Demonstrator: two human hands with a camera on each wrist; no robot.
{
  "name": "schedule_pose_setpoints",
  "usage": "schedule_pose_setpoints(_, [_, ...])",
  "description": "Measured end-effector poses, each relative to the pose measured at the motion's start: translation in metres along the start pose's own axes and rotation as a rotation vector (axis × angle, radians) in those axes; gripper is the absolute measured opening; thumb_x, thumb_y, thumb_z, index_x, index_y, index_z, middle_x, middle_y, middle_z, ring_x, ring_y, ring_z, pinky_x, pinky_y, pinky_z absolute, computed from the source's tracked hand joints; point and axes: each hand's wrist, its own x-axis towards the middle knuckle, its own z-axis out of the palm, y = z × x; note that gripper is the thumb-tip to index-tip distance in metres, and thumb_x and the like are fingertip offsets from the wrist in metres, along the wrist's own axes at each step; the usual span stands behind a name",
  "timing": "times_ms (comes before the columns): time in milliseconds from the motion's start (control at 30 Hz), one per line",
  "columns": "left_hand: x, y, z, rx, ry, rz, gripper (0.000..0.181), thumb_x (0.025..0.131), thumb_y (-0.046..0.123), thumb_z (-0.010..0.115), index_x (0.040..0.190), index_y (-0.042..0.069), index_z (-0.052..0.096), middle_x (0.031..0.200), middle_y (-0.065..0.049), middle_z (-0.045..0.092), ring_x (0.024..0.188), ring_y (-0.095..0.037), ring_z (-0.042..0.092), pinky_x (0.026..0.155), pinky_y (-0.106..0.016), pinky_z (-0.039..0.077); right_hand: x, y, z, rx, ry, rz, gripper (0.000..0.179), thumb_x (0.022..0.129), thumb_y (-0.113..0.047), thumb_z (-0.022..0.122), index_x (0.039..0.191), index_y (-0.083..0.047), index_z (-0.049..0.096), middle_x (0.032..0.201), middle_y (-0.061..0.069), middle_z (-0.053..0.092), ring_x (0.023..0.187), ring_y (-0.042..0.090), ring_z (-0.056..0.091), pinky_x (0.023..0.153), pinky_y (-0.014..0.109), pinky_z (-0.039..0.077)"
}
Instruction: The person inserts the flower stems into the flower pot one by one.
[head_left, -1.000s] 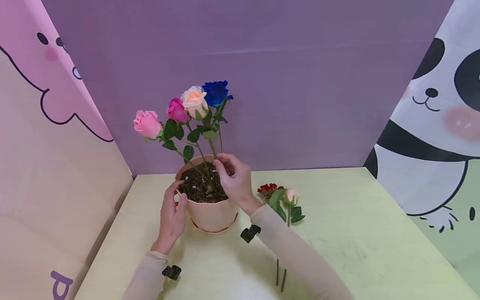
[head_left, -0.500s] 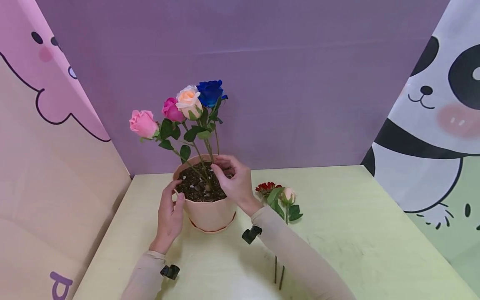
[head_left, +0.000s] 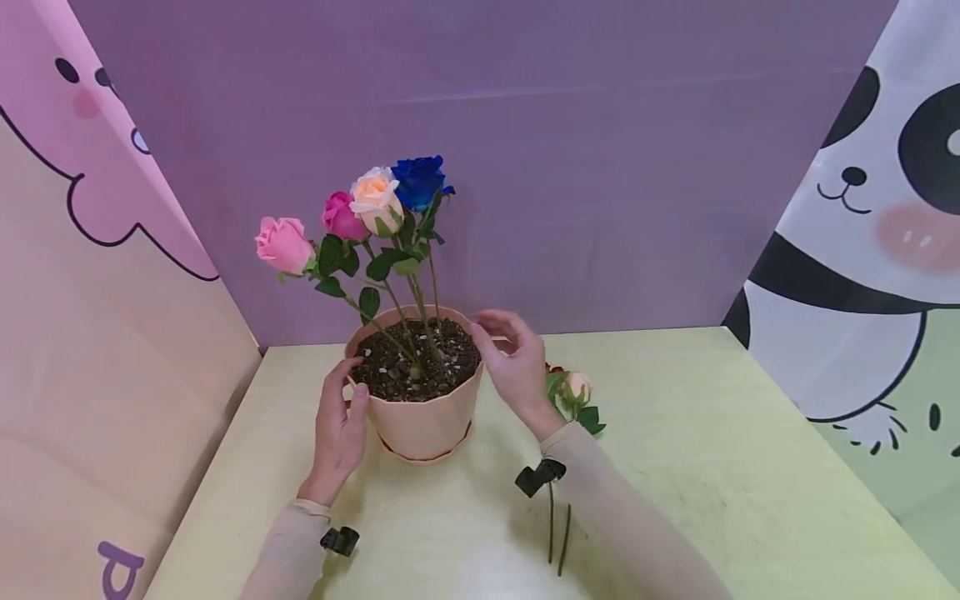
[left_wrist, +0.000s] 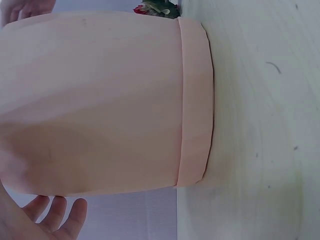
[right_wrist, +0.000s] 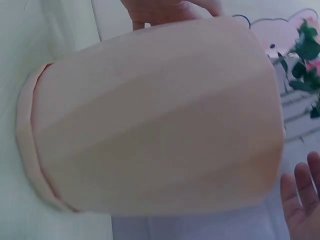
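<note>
A pale pink flower pot [head_left: 423, 429] full of dark soil [head_left: 386, 379] stands upright on its saucer. In the soil stand a pink rose [head_left: 283, 245], a magenta rose [head_left: 342, 218], a peach rose [head_left: 377, 202] and a blue rose [head_left: 420, 182], leaning left to different degrees. My left hand [head_left: 341, 442] holds the pot's left rim, fingers on the far side and thumb in front. At the right rim, my right hand [head_left: 517, 371] has loosely bent fingers and holds nothing; the right wrist view shows those fingers [right_wrist: 304, 185] just off the pot.
Right of the pot, a pale rose [head_left: 576, 388] and a mostly hidden red flower [head_left: 553, 367] lie on the light table [head_left: 675, 467], their stems partly under my right forearm. A purple wall [head_left: 600, 208] rises behind, with printed side panels at left and right.
My right hand has let go of a rose stem and moved right, out over the pot's rim. The left hand keeps its hold; the roses stay standing in the soil.
</note>
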Motion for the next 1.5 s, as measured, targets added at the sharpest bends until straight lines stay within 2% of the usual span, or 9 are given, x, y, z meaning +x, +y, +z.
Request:
schedule_pose_setpoints(233, [-0.002,0.000,0.000,0.001,-0.006,-0.010,0.048,0.111,0.024,0.044,0.157,0.007,0.046,0.163,-0.021,0.043,0.135,-0.040,0.047,0.099,-0.062,0.047,-0.009,0.013,-0.039,-0.014,0.033,0.109,0.024,0.099,-0.009,0.076,0.121,0.000,0.072,0.114,0.023,0.077,0.085,0.002,0.072,0.077,0.018,0.059])
schedule_pose_setpoints(533, [0.000,0.000,0.000,-0.002,0.004,0.011,0.048,0.111,0.023,0.044,0.156,0.005,0.046,0.162,-0.021,0.044,0.133,-0.039,0.047,0.098,-0.060,0.047,-0.022,0.029,-0.081,-0.043,0.036,0.183,0.026,0.100,-0.011,0.074,0.124,-0.001,0.072,0.114,0.020,0.077,0.084,0.004,0.074,0.072,0.022,0.061])
schedule_pose_setpoints(667, [0.001,-0.001,0.000,-0.010,0.011,0.023,0.049,0.111,0.022,0.044,0.156,0.003,0.046,0.162,-0.021,0.044,0.133,-0.040,0.048,0.097,-0.061,0.047,-0.029,0.032,-0.097,-0.055,0.032,0.215,0.026,0.101,-0.010,0.073,0.124,0.001,0.071,0.116,0.026,0.075,0.083,0.002,0.073,0.073,0.024,0.062])
schedule_pose_setpoints(733, [0.002,-0.001,0.000,-0.014,0.010,0.022,0.049,0.111,0.023,0.044,0.156,0.003,0.046,0.162,-0.021,0.044,0.133,-0.040,0.047,0.097,-0.061,0.047,-0.033,0.034,-0.105,-0.071,0.033,0.238,0.026,0.101,-0.011,0.073,0.124,0.001,0.071,0.114,0.024,0.076,0.084,0.002,0.073,0.074,0.025,0.062])
schedule_pose_setpoints(900, [0.001,0.000,0.001,-0.012,0.010,0.014,0.049,0.111,0.024,0.044,0.156,0.007,0.046,0.163,-0.021,0.043,0.133,-0.039,0.047,0.097,-0.061,0.047,-0.045,0.043,-0.123,-0.120,0.033,0.315,0.028,0.102,-0.015,0.072,0.125,0.001,0.070,0.104,-0.004,0.078,0.084,0.002,0.073,0.076,0.026,0.063])
schedule_pose_setpoints(967, [0.001,0.000,0.001,-0.010,0.012,0.014,0.049,0.111,0.024,0.044,0.156,0.007,0.046,0.163,-0.021,0.043,0.133,-0.039,0.047,0.097,-0.060,0.047,-0.049,0.047,-0.129,-0.124,0.033,0.338,0.029,0.102,-0.015,0.072,0.126,0.001,0.070,0.102,-0.010,0.077,0.084,0.001,0.073,0.076,0.027,0.063])
schedule_pose_setpoints(1033, [0.001,0.001,0.001,-0.011,0.015,0.017,0.049,0.111,0.024,0.044,0.157,0.006,0.046,0.162,-0.020,0.044,0.133,-0.039,0.047,0.097,-0.060,0.047,-0.053,0.051,-0.135,-0.121,0.034,0.358,0.029,0.102,-0.015,0.072,0.126,0.002,0.069,0.103,-0.007,0.078,0.083,0.001,0.073,0.076,0.028,0.064])
schedule_pose_setpoints(1267, [0.001,0.002,0.001,-0.011,0.016,0.019,0.049,0.111,0.024,0.044,0.157,0.005,0.046,0.162,-0.021,0.044,0.134,-0.040,0.047,0.098,-0.062,0.047,-0.070,0.059,-0.150,-0.166,0.004,0.492,0.034,0.103,-0.014,0.071,0.131,0.005,0.066,0.119,0.024,0.075,0.085,0.007,0.075,0.075,0.032,0.064])
schedule_pose_setpoints(1500, [0.000,0.001,0.002,-0.016,0.010,0.000,0.049,0.111,0.023,0.044,0.156,0.005,0.046,0.163,-0.022,0.043,0.136,-0.042,0.046,0.099,-0.063,0.046,-0.089,0.063,-0.159,-0.213,-0.120,0.665,0.042,0.104,-0.014,0.069,0.139,0.007,0.060,0.128,0.026,0.072,0.089,0.014,0.076,0.076,0.034,0.065])
